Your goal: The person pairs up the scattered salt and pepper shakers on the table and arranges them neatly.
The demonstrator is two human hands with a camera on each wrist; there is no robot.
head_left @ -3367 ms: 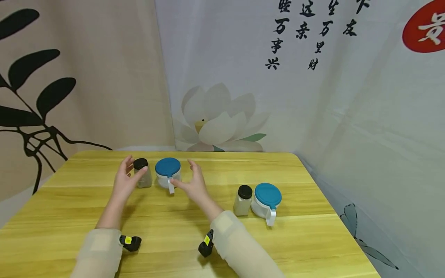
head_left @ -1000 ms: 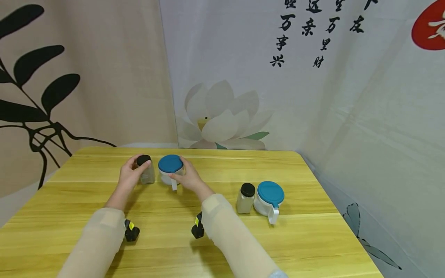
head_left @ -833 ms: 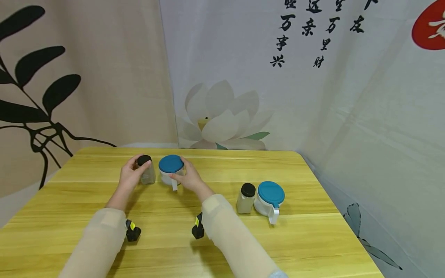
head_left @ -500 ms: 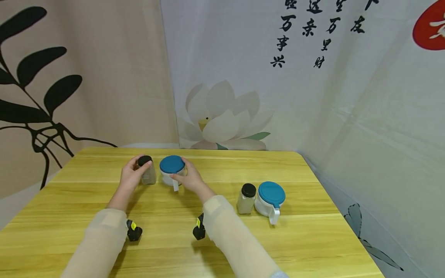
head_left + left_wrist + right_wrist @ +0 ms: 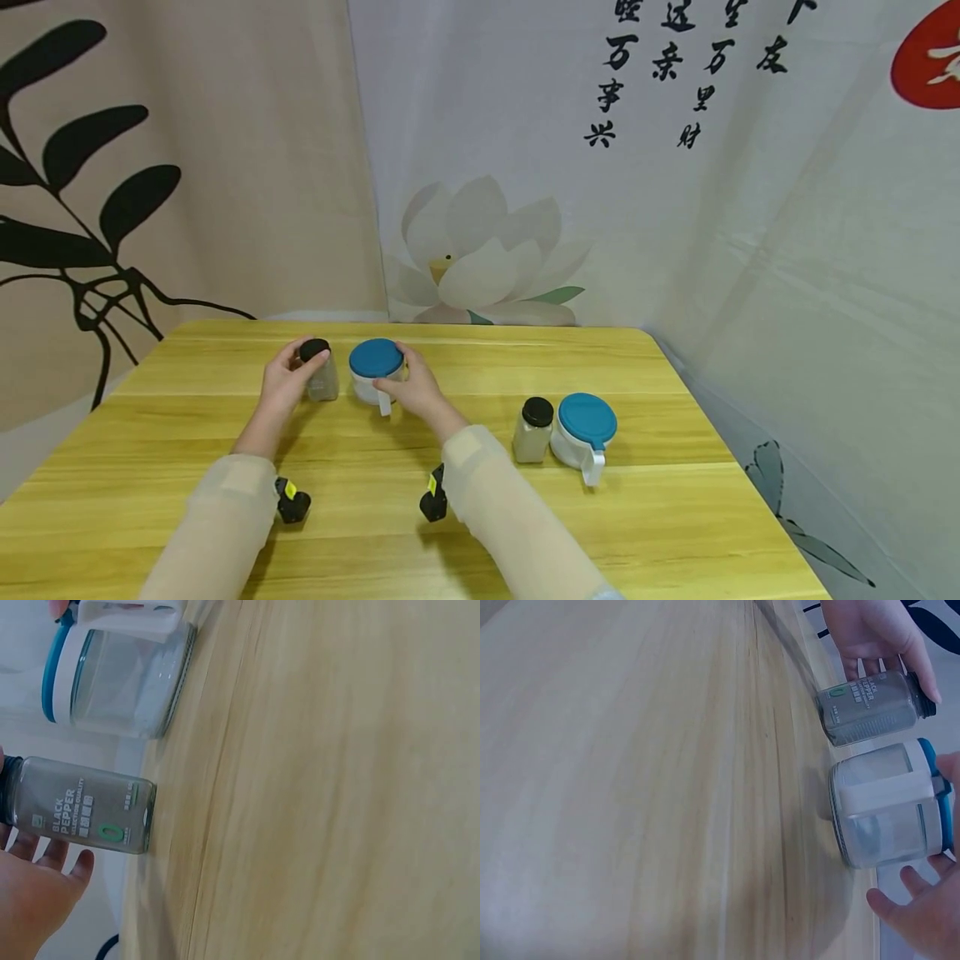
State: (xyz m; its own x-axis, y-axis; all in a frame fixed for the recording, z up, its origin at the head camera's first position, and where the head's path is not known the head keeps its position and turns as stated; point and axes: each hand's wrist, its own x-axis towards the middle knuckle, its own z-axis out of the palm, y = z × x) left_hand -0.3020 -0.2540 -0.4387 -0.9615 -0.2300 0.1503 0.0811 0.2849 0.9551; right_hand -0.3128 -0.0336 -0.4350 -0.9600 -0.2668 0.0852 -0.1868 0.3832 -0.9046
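Note:
My left hand [image 5: 283,385] holds a black pepper bottle [image 5: 322,383] near its black cap, thumb on the near side and fingers behind. In the left wrist view the bottle [image 5: 82,804] stands upright on the wood, its label readable. Just to its right is a glass seasoning jar [image 5: 367,390] with a blue lid and white handle. My right hand [image 5: 420,390] grips this jar about the lid, the thumb by the handle top. The right wrist view shows the jar [image 5: 889,825] at the table surface, its fingers partly hidden behind it.
On the right of the wooden table [image 5: 360,508] stand a second black-capped bottle [image 5: 532,440] and a second blue-lidded jar [image 5: 587,421], close together. A printed cloth [image 5: 480,150] hangs behind the table's back edge.
Since the oldest frame, both hands have closed in, the left onto the pepper bottle and the right onto the seasoning jar. Lately the jar has shifted slightly right, away from the bottle.

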